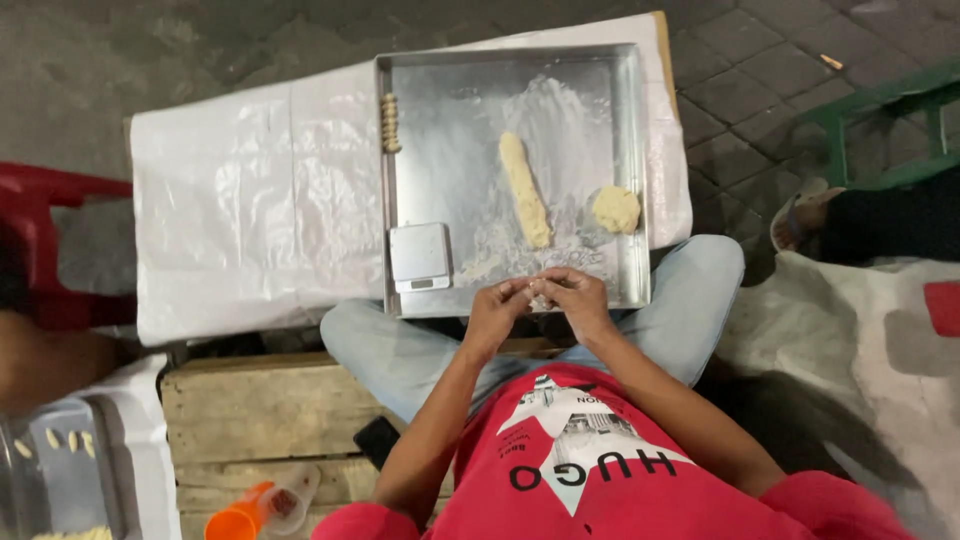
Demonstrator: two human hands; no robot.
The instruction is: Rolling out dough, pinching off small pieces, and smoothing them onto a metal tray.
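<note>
My left hand and my right hand meet over the near edge of a floured metal tray, pinching a small piece of pale dough between the fingertips. On the tray lie a long roll of dough in the middle and a round lump of dough at the right. A small white digital scale stands at the tray's near left corner. A short row of small shaped dough pieces lines the tray's left rim.
The tray rests on a low table covered with white plastic sheet. A wooden crate with a dark phone and an orange-capped bottle sits at my left. A red chair, a green chair and another person's foot are nearby.
</note>
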